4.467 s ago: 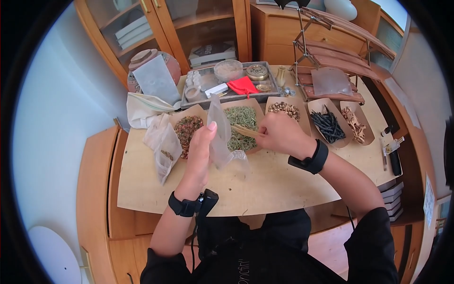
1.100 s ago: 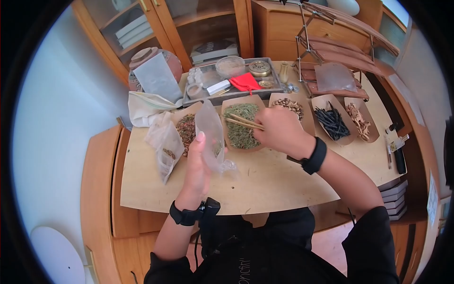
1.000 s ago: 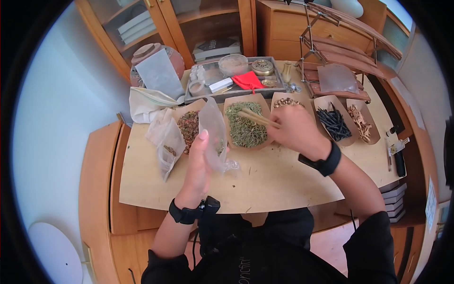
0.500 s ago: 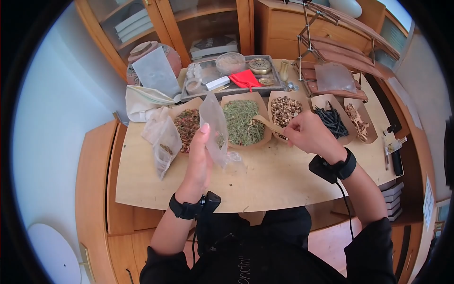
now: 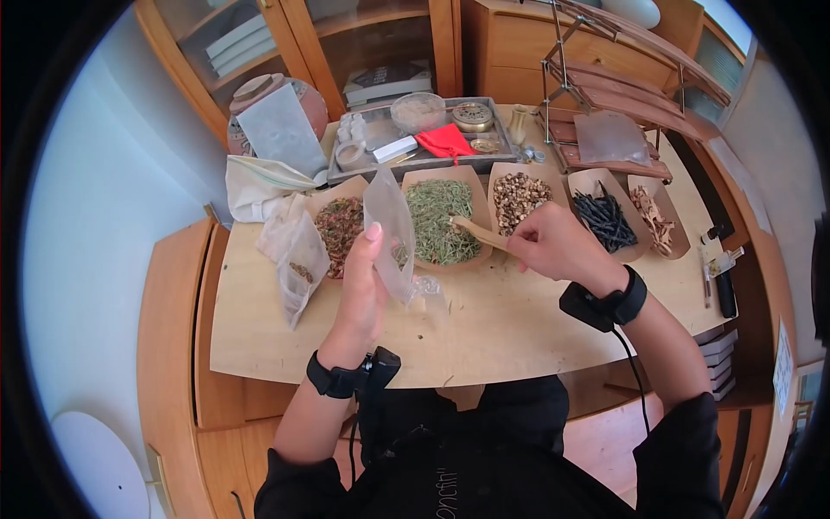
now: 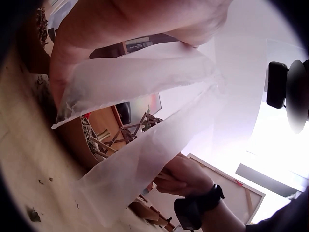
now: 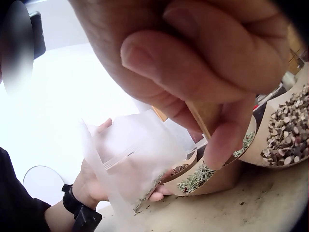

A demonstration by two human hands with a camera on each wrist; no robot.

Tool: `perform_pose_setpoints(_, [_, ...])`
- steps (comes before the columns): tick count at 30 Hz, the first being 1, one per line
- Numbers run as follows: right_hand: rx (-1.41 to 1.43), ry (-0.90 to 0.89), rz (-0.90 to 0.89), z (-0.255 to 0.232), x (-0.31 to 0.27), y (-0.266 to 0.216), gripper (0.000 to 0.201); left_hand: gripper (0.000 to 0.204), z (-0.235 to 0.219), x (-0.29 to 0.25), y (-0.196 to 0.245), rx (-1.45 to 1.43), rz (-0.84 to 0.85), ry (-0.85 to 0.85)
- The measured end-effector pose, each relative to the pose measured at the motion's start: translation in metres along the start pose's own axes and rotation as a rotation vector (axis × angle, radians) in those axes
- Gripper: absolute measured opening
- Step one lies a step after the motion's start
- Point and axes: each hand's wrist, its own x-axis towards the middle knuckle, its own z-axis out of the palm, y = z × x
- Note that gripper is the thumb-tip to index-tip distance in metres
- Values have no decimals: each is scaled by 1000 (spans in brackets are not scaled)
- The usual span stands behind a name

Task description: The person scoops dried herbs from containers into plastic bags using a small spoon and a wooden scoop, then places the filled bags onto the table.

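Observation:
My left hand (image 5: 360, 281) holds a translucent pouch (image 5: 391, 238) upright, thumb on the near side and fingers mostly behind it. The left wrist view shows the pouch's mouth (image 6: 140, 106) spread apart; some green herb bits lie at its bottom. In my right hand (image 5: 553, 246) a pair of wooden tongs (image 5: 484, 233) is gripped, tips pointing left over the tray of dried green herb (image 5: 443, 208). The right wrist view shows the fingers curled round the wooden handle (image 7: 205, 116). Just beyond that hand stands a tray of chopped brown pieces (image 5: 521, 197).
A tray of reddish dried flowers (image 5: 339, 223) and a sheer drawstring pouch (image 5: 298, 272) lie left. Trays of dark strips (image 5: 601, 212) and pale shavings (image 5: 653, 216) stand right. Behind are a grey tray (image 5: 363, 173) with a red pouch (image 5: 445, 140) and a wooden rack (image 5: 618, 86).
My right hand has moved right and nearer the body with the tongs, drawing their tips across the green herb and uncovering the brown pieces. My left hand keeps the pouch in nearly the same place.

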Motion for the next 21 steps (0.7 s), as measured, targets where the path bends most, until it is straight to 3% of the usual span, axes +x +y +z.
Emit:
perform_pose_setpoints(8, [145, -131, 165, 0, 9, -4, 20, 69, 0, -1, 2, 22, -3, 7])
perform_pose_setpoints(13, [425, -150, 321, -1, 7, 5, 18, 71, -11, 2, -5, 84, -12, -36])
perform_pose_setpoints(21, [475, -82, 283, -13, 4, 15, 19, 59, -11, 12, 0, 229, 40, -81])
